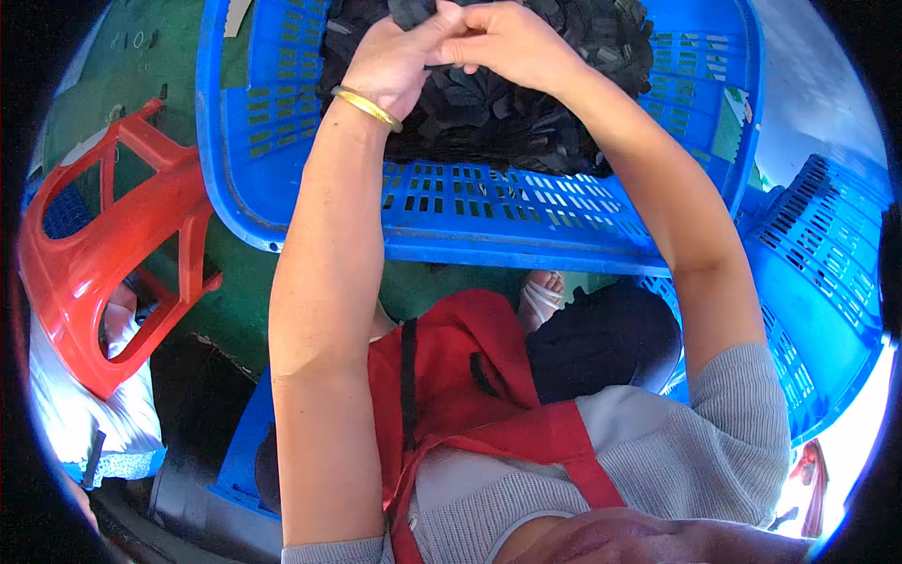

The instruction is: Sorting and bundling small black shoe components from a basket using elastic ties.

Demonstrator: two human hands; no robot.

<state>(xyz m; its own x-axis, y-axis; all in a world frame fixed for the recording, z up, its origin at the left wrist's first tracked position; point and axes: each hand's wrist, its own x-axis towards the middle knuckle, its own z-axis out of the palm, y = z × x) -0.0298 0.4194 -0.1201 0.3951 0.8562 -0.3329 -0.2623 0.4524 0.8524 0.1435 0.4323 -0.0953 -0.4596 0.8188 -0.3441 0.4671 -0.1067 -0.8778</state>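
Green floor [240,310] under everything, workshop-like clutter both sides. Big blue perforated plastic crate [517,252] straight ahead, near edge just past lap, far edge cut off at top. Heaped inside: loose black flat pieces [479,117], spread from near wall toward far edge, clear of L and R near corners. Both bare hands over heap, approx. mid-crate L–R, nearer far edge. L hand [395,61], w/ yellow gold-coloured bangle [366,108] at wrist, meeting R hand [517,42] at fingertips. R fingers bent inward, drawn close tog., not spread; L thumb stretched toward them, other L fingers mostly hidden. Dark piece [410,11] right at L hand, top of view; can't tell if pinched, or by which fingers. L of crate: red plastic stool w/ oval openings [75,291], near L edge. R of crate: second blue perforated crate [808,310], tilted. Worn: red apron [460,348], grey ribbed top [742,395].
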